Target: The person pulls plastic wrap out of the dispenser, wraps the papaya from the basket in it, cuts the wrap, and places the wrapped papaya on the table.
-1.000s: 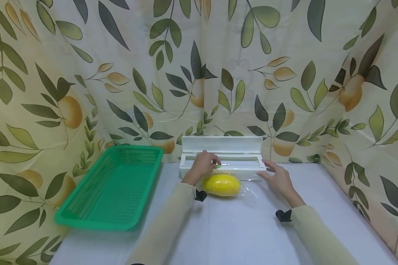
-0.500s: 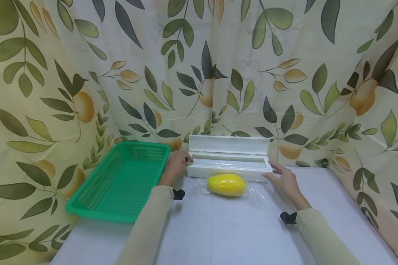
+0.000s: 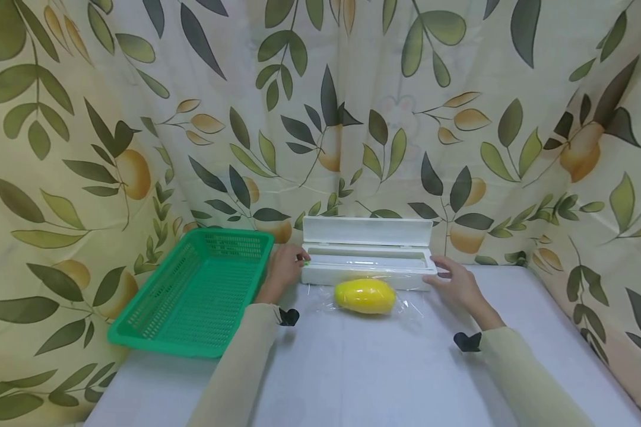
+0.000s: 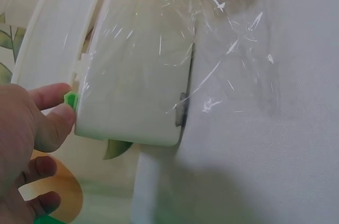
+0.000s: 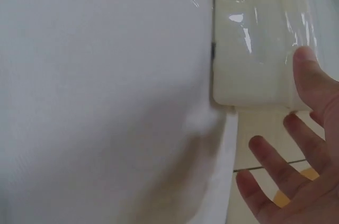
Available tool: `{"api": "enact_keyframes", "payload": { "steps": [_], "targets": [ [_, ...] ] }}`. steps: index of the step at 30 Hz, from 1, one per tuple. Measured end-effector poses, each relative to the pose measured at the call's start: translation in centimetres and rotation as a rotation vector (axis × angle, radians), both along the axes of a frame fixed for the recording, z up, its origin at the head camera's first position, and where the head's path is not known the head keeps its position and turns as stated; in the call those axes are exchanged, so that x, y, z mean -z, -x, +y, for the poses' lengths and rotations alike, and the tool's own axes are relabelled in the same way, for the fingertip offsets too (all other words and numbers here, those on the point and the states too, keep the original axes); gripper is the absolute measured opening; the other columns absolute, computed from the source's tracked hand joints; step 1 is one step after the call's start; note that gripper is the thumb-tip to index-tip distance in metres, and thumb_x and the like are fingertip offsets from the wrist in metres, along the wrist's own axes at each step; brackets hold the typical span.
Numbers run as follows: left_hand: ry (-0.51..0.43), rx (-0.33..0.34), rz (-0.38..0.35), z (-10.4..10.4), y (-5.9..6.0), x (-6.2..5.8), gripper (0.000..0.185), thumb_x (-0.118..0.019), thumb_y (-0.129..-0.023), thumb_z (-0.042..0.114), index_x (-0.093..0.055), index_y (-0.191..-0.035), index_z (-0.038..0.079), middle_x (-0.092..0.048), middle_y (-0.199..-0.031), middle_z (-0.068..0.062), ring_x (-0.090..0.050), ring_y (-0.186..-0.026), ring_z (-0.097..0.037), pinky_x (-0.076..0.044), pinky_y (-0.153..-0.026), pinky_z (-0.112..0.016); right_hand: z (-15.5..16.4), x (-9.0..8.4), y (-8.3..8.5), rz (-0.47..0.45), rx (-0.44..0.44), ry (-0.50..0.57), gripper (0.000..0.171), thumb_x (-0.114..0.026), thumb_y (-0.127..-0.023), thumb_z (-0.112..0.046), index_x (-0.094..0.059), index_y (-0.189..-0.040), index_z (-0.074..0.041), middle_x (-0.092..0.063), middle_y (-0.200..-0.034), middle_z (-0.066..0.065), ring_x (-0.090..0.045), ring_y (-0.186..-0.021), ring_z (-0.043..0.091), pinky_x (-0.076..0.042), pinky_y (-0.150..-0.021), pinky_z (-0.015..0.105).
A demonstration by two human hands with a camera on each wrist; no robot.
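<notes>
A long white cling film dispenser [image 3: 365, 278] stands at the back of the table with its lid [image 3: 367, 231] raised. At its left end, my left hand [image 3: 284, 270] pinches a small green slide cutter [image 4: 70, 99] between thumb and forefinger. My right hand [image 3: 457, 289] holds the dispenser's right end, thumb on the film-covered edge and the other fingers spread past the end in the right wrist view. Clear film drapes down the dispenser's front to a yellow oval fruit [image 3: 365, 296], which lies on the table in front with film over it.
A green plastic basket [image 3: 171, 343] stands on the left, close to my left hand. White cloth [image 3: 363, 373] covers the table. A leaf-patterned curtain [image 3: 384, 71] hangs right behind the dispenser and along both sides.
My left hand has slid from over the dispenser's middle to its left end, taking the green slide cutter along, then stayed there. My right hand has kept to the right end.
</notes>
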State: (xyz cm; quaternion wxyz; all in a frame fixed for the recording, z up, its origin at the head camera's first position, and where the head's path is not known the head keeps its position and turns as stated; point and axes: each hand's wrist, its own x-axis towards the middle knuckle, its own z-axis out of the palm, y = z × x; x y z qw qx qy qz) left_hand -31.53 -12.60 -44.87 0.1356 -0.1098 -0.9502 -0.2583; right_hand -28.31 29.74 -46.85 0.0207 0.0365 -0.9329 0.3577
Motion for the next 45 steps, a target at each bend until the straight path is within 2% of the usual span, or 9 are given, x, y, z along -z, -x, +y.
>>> {"api": "enact_keyframes", "payload": {
  "steps": [6, 9, 15, 18, 23, 28, 33, 40, 45],
  "targets": [
    [0.000, -0.004, 0.023, 0.1, -0.4, 0.3, 0.018, -0.071, -0.092, 0.001, -0.081, -0.093, 0.017, -0.073, -0.095, -0.001, -0.061, -0.091, -0.022, -0.049, -0.080, -0.043, 0.5, -0.5, 0.1, -0.015, -0.051, -0.051, 0.075, -0.074, -0.096, -0.031, -0.038, -0.155, -0.004, -0.044, -0.151, 0.032, -0.054, -0.126, 0.053, -0.049, -0.096, 0.064],
    [0.019, 0.009, 0.056, 0.1, -0.7, 0.5, 0.019, -0.071, -0.091, 0.002, -0.080, -0.099, 0.017, -0.072, -0.096, -0.003, -0.062, -0.098, -0.026, -0.049, -0.085, -0.047, 0.5, -0.4, -0.2, 0.033, -0.062, -0.057, 0.067, -0.073, -0.097, -0.028, -0.043, -0.152, -0.005, -0.047, -0.149, 0.031, -0.055, -0.124, 0.053, -0.050, -0.095, 0.064],
    [0.035, 0.019, 0.094, 0.3, -1.2, 0.9, 0.015, -0.075, -0.094, 0.021, -0.079, -0.108, 0.019, -0.069, -0.108, -0.008, -0.059, -0.110, -0.032, -0.047, -0.090, -0.053, -0.2, -0.5, -0.7, 0.212, -0.012, -0.048, 0.028, -0.069, -0.099, -0.021, -0.068, -0.121, -0.003, -0.057, -0.140, 0.028, -0.055, -0.125, 0.051, -0.050, -0.095, 0.064],
    [0.045, 0.005, 0.099, 0.6, -1.2, 1.0, 0.012, -0.076, -0.093, 0.024, -0.080, -0.104, 0.019, -0.067, -0.111, -0.009, -0.058, -0.110, -0.032, -0.045, -0.090, -0.052, -0.8, -0.7, -0.7, 0.254, -0.002, -0.044, 0.019, -0.069, -0.099, -0.016, -0.071, -0.111, -0.001, -0.057, -0.138, 0.029, -0.050, -0.130, 0.050, -0.049, -0.096, 0.063],
    [0.069, -0.014, 0.110, 0.9, -1.3, 1.0, 0.010, -0.079, -0.092, 0.024, -0.083, -0.099, 0.018, -0.065, -0.105, -0.006, -0.057, -0.105, -0.028, -0.045, -0.086, -0.046, -1.5, -0.8, -0.7, 0.241, 0.014, -0.048, 0.018, -0.068, -0.099, -0.014, -0.071, -0.111, 0.000, -0.055, -0.140, 0.030, -0.045, -0.134, 0.051, -0.047, -0.099, 0.064],
    [0.105, 0.013, 0.165, 1.1, -1.5, 1.0, 0.009, -0.081, -0.090, 0.021, -0.083, -0.094, 0.013, -0.067, -0.101, -0.006, -0.058, -0.103, -0.028, -0.047, -0.088, -0.045, -2.0, -0.7, -0.9, 0.247, 0.043, -0.046, 0.016, -0.068, -0.098, -0.012, -0.072, -0.108, 0.001, -0.055, -0.140, 0.031, -0.045, -0.133, 0.052, -0.047, -0.099, 0.064],
    [0.161, 0.031, 0.238, 1.2, -1.4, 1.0, 0.007, -0.082, -0.089, 0.018, -0.082, -0.089, 0.011, -0.071, -0.102, -0.007, -0.060, -0.104, -0.028, -0.049, -0.088, -0.045, -2.2, -0.6, -0.9, 0.297, 0.054, -0.053, 0.013, -0.069, -0.097, -0.009, -0.073, -0.102, 0.002, -0.058, -0.136, 0.031, -0.049, -0.131, 0.052, -0.050, -0.096, 0.063],
    [0.210, 0.044, 0.248, 1.3, -1.4, 1.5, 0.008, -0.078, -0.092, 0.017, -0.079, -0.091, 0.010, -0.070, -0.104, -0.008, -0.058, -0.104, -0.027, -0.048, -0.089, -0.043, -2.3, -0.1, -0.8, 0.400, 0.023, -0.036, 0.006, -0.067, -0.096, -0.001, -0.070, -0.098, 0.003, -0.065, -0.125, 0.030, -0.056, -0.121, 0.051, -0.051, -0.090, 0.063],
    [0.190, 0.062, 0.281, 1.2, -1.7, 1.8, 0.006, -0.074, -0.095, 0.014, -0.075, -0.091, 0.009, -0.069, -0.105, -0.009, -0.058, -0.102, -0.028, -0.049, -0.086, -0.043, -2.4, -0.1, -0.9, 0.409, 0.022, -0.039, 0.007, -0.065, -0.098, -0.002, -0.068, -0.100, 0.003, -0.064, -0.125, 0.030, -0.056, -0.121, 0.050, -0.049, -0.092, 0.063]
  ]
}}
